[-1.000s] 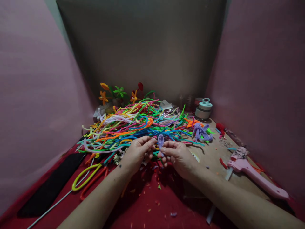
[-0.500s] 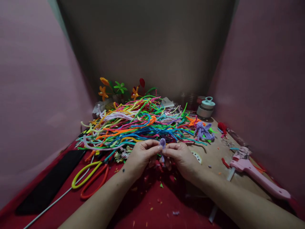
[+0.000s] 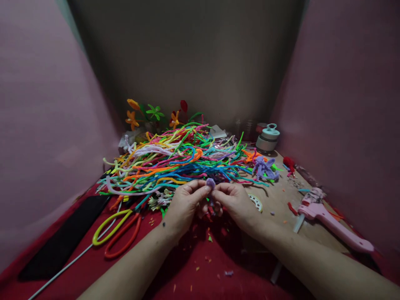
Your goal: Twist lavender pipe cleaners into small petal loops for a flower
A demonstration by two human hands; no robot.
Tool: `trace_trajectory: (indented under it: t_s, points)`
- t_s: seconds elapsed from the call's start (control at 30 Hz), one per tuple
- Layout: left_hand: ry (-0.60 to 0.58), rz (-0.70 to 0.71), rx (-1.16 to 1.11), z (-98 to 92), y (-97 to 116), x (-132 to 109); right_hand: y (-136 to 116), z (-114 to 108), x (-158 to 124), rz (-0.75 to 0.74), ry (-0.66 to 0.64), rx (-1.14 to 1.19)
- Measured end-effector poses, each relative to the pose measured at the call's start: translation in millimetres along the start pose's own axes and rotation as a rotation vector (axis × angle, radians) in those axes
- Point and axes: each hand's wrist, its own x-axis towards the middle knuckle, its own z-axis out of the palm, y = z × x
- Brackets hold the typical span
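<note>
The left hand (image 3: 186,203) and right hand (image 3: 234,203) both pinch a fuzzy purple piece (image 3: 210,183)

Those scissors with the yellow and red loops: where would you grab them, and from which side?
I'd take the scissors by the red loop, coming from the person's side. Both loops face that way, while the blades can't be made out near the pile of fuzzy stems. The red loop seems freer: a white rod crosses the yellow loop.

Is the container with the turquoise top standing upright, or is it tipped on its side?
The container is upright: its turquoise top sits uppermost, above the grey body.
</note>
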Motion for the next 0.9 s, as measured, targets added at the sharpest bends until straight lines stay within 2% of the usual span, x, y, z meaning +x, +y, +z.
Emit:
trace_trajectory:
  t_s: [0.1, 0.37, 0.7, 0.9]
  points:
    - [-0.012, 0.007, 0.062, -1.7, 3, 1, 1, -1, 1, -0.006, 0.019, -0.054]
    - [0.050, 0.052, 0.272, 4.1, 7, -2, 5, 0, -1, -0.087, 0.049, -0.213]
    - [0.130, 0.057, 0.340, 12.9, 7, -8, 5, 2, -2, -0.027, 0.084, -0.146]
    - [0.099, 0.054, 0.258, 7.3, 4, -3, 2, 3, -2, 0.043, 0.063, -0.021]
